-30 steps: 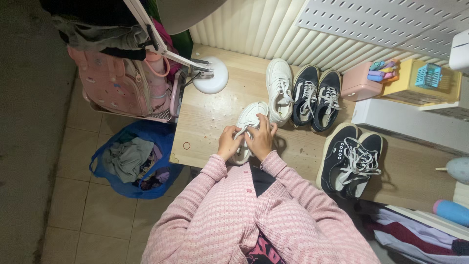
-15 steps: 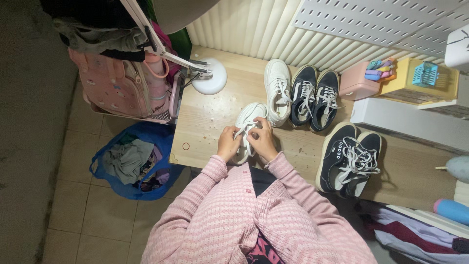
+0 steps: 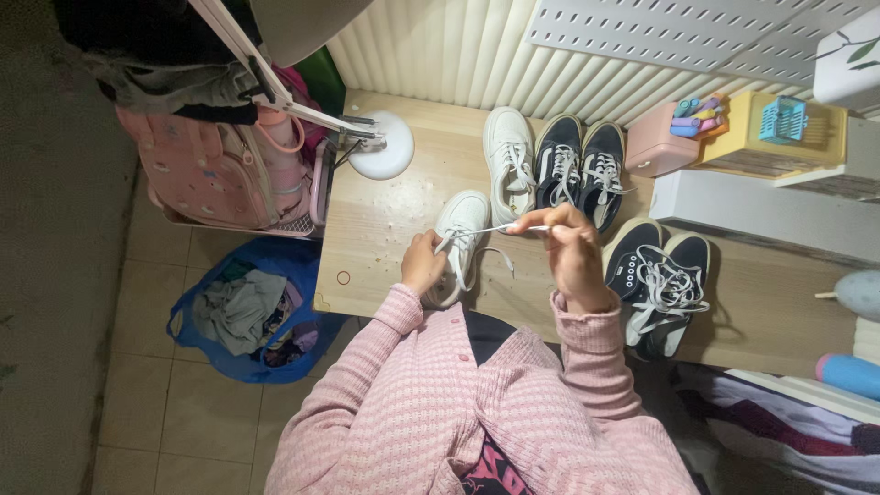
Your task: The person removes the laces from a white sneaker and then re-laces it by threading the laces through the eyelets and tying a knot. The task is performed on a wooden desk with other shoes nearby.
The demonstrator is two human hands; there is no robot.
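Lacing step judged in hand: white sneaker point(image 3: 458, 240) is lying on the table point(image 3: 385, 229), steadied by the left hand point(image 3: 423, 264), whose fingers are closed on its side by the eyelets. A white lace point(image 3: 495, 228) is pulled taut from the shoe to the right hand point(image 3: 570, 247), fingers pinched shut on its tip. Next move prob. calls for the tip to be aimed at an eyelet just beside the left fingers, w/ the shoe kept steady. Other shoes point(image 3: 568, 170) lie beyond the right fingers.
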